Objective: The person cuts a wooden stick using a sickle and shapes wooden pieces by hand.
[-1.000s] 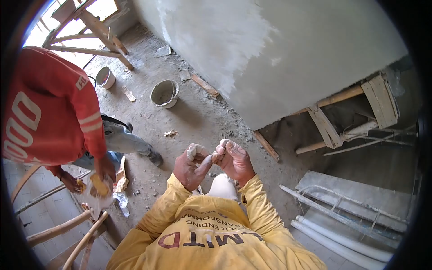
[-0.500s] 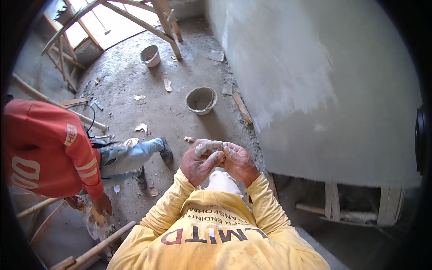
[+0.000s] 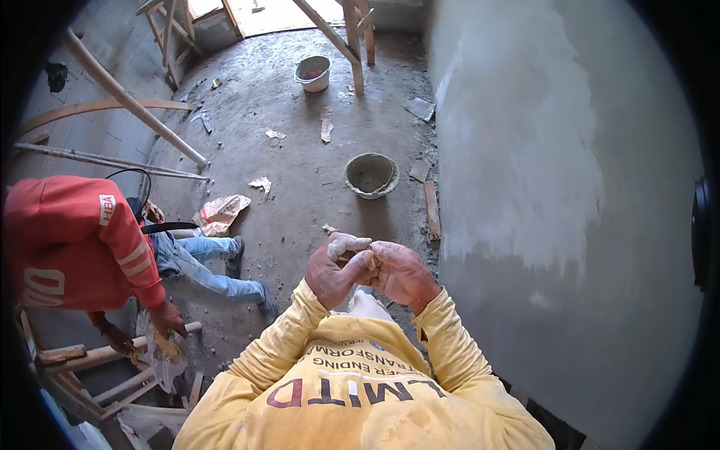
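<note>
My left hand (image 3: 335,271) and my right hand (image 3: 403,271) meet in front of my chest, fingertips pinched together. Whatever lies between the fingertips is too small to make out. Pale, dried material coats the fingers of the left hand. Both hands are at the front of my yellow shirt (image 3: 337,375), above the floor. Beyond them stands a bucket (image 3: 371,176) with grey residue inside.
At the left a person in a red top (image 3: 75,240) holds a clear plastic bag (image 3: 169,360). A second bucket (image 3: 313,73), wooden poles (image 3: 135,101), paper scraps and a crumpled bag (image 3: 221,214) lie beyond. A partly plastered wall (image 3: 525,165) rises at the right.
The view has turned left, so the buckets and wall appear further right and the racks at the right have left the view. My hands stay together; the right hand's fingers have curled inward.
</note>
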Motion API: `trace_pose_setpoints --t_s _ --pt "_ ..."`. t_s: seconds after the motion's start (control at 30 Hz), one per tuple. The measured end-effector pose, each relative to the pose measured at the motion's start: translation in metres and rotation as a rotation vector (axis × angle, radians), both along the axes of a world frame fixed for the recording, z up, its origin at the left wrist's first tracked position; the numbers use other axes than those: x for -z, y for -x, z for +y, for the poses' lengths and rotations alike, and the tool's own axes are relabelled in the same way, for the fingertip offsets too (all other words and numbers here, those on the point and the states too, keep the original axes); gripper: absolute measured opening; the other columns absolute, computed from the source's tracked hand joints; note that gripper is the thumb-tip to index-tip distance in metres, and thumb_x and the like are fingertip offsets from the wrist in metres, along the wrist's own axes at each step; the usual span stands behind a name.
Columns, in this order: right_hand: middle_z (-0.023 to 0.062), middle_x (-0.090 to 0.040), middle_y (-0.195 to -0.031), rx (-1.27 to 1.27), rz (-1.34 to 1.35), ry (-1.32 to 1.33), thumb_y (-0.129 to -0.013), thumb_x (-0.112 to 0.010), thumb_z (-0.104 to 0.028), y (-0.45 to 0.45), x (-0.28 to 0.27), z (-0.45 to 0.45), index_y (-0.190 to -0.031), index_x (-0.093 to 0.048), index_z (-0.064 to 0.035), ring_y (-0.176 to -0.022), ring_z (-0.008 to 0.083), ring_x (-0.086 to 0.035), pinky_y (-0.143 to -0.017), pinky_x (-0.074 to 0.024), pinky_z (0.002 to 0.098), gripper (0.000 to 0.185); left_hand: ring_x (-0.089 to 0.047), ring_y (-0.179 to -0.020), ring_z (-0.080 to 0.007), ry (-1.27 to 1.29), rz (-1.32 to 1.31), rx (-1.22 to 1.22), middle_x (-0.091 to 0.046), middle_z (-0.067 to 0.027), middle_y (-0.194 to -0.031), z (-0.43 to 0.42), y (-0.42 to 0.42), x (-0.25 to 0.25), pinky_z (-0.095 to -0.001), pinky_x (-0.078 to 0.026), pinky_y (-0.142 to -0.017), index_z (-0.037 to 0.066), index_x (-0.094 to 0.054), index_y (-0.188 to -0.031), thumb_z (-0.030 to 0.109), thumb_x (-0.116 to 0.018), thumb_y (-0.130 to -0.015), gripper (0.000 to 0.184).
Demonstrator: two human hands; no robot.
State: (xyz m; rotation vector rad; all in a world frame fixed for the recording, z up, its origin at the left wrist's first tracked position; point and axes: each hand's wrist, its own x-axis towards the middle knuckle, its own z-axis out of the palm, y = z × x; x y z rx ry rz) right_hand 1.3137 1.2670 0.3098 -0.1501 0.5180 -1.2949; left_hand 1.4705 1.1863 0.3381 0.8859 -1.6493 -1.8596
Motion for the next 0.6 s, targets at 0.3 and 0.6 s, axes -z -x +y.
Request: trace_pose_setpoints --t_s 0.3,0.6 --pt "0.0016 -0.062 -0.087 -0.076 -0.184 -0.044 -0.098 -0.056 -0.024 0.005 0.022 -0.02 -0.098 -0.061 -0.0042 -0.089 0.0187 -0.064 -0.088 -0.0536 0.0418 0.02 -0.063 -0.083 -0.0111 -0.312 0.082 -0.079 -0.068 -0.0072 -0.099 -0.021 -0.004 0.015 -0.0261 -0.053 -0.076 -0.003 -0.061 -0.119 0.021 -0.051 -0.101 0.032" --pt "0.0029 -0.062 -0.085 -0.1 -0.019 -0.109 -0.098 -0.056 -0.024 -0.004 0.025 -0.057 -0.099 -0.06 -0.0038 -0.091 0.0188 -0.064 -0.088 -0.0535 0.0405 0.021 -0.064 -0.081 -0.0102 -0.075 -0.085 -0.037 -0.069 -0.0057 -0.095 -0.052 -0.011 0.024 -0.0251 -0.053 -0.075 -0.003 -0.063 -0.113 0.017 -0.053 -0.099 0.026"
